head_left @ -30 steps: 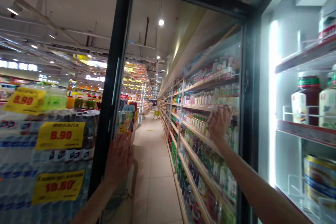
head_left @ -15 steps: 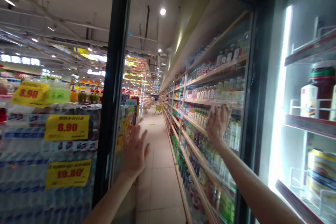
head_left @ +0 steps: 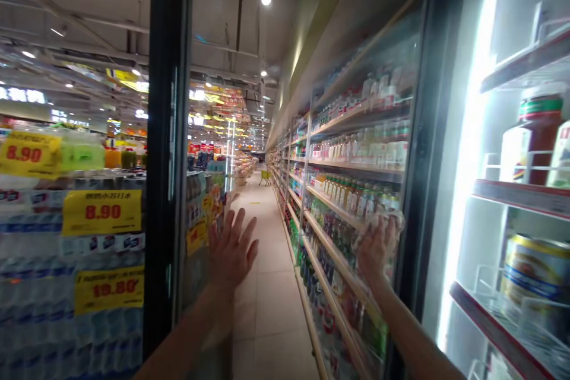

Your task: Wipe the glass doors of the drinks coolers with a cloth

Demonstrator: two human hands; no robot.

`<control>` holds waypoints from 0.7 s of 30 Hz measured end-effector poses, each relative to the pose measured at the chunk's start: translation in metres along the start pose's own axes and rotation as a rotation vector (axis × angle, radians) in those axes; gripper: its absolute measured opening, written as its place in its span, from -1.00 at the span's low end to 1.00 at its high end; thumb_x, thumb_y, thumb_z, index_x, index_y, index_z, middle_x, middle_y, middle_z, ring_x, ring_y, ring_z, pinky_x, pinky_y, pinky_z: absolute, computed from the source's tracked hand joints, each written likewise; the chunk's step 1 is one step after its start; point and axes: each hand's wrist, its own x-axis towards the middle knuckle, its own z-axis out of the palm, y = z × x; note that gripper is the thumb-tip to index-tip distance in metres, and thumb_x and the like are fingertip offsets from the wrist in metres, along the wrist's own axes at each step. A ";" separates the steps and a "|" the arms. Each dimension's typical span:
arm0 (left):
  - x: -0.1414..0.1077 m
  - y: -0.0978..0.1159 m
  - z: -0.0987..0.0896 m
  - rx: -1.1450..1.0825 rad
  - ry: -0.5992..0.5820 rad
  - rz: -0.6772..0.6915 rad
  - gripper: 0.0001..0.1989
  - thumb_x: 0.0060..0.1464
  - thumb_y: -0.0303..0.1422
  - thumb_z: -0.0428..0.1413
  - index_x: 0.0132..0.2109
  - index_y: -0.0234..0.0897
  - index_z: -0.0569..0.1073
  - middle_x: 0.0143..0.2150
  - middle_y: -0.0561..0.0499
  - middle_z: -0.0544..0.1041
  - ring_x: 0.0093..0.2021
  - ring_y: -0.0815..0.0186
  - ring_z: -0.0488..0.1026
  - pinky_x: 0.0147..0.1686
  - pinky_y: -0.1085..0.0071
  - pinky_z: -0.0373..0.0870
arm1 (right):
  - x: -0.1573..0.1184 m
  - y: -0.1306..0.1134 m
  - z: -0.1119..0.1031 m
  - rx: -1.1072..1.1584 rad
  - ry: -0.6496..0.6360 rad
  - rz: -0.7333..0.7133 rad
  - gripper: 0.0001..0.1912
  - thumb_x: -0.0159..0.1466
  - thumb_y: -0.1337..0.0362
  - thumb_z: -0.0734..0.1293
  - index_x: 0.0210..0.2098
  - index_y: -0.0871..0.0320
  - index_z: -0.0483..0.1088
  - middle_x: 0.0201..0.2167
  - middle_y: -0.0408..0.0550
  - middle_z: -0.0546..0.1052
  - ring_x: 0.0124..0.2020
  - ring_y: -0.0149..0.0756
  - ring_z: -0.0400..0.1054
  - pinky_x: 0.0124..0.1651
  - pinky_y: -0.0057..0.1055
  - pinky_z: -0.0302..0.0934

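Observation:
A glass cooler door with a dark frame (head_left: 167,130) stands swung open before me. My left hand (head_left: 232,252) is spread against or just in front of the glass, fingers apart and holding nothing. Toward the hinge side, my right hand (head_left: 374,249) presses a crumpled whitish cloth (head_left: 395,222) against the pane, with its fingers over it. Part of the cloth is hidden behind those fingers. Through the glass, or reflected in it, long shelves of bottles (head_left: 356,151) show behind the right hand.
At the right is the lit cooler interior, with a red-brown bottle (head_left: 541,133) and a yellow-and-blue can pack (head_left: 532,270) on racks. Stacked water bottles (head_left: 107,326) with yellow price signs (head_left: 102,212) stand left. A tiled aisle floor (head_left: 271,309) runs back to a green cart (head_left: 265,177).
My right hand has slid the cloth downward and slightly right on the glass. My left hand stays nearly in place. The door's left frame edge has shifted left in view.

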 end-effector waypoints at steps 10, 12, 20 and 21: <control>-0.003 -0.005 0.011 -0.031 -0.042 -0.040 -0.37 0.12 -0.35 0.02 0.30 -0.12 0.01 0.32 -0.12 0.07 0.35 0.15 -0.12 0.29 0.01 -0.32 | -0.020 -0.037 0.001 0.082 -0.159 -0.292 -0.51 0.25 0.31 0.12 0.18 0.04 0.15 0.25 0.11 0.13 0.29 -0.03 -0.05 0.20 0.17 -0.03; -0.003 -0.003 0.010 -0.012 -0.056 -0.042 -0.40 0.12 -0.35 0.02 0.29 -0.15 0.04 0.32 -0.15 0.07 0.35 0.14 -0.13 0.29 -0.01 -0.30 | -0.003 -0.027 0.005 0.034 -0.068 -0.084 -0.49 0.28 0.28 0.07 0.22 0.12 0.09 0.27 0.20 0.07 0.31 0.00 -0.10 0.19 0.20 -0.04; -0.003 -0.004 0.009 0.011 -0.031 -0.018 -0.49 0.13 -0.36 0.00 0.23 -0.22 0.17 0.27 -0.20 0.19 0.36 0.16 -0.17 0.29 -0.01 -0.28 | -0.056 -0.109 0.002 0.251 -0.335 -0.624 -0.57 0.18 0.37 0.20 0.04 -0.02 0.30 0.15 0.00 0.30 0.25 -0.08 0.02 0.25 0.09 -0.09; -0.003 -0.005 0.009 0.010 -0.036 -0.018 -0.50 0.13 -0.36 0.00 0.23 -0.23 0.18 0.27 -0.20 0.20 0.36 0.16 -0.17 0.29 -0.01 -0.28 | -0.057 -0.109 0.001 0.253 -0.350 -0.649 -0.58 0.18 0.36 0.21 0.03 -0.04 0.31 0.13 -0.02 0.32 0.23 -0.09 0.05 0.25 0.08 -0.09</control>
